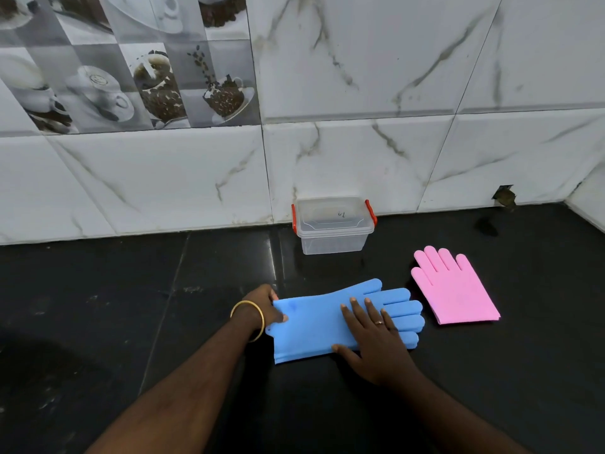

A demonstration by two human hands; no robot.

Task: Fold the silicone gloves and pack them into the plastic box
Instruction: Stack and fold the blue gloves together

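Observation:
A blue silicone glove point(314, 322) lies flat on the black counter, fingers pointing right. My left hand point(265, 306) pinches its cuff edge at the left end. My right hand point(373, 335) presses flat on the glove's palm area with straight fingers. A pink silicone glove point(453, 286) lies flat to the right, fingers pointing away from me, untouched. The clear plastic box point(332, 240) with red clips stands against the wall behind the gloves; its lid appears to be on.
The black counter point(131, 306) runs left and right, bounded at the back by a white marble-tiled wall point(360, 152). A small hole in the wall point(504, 196) sits at the far right.

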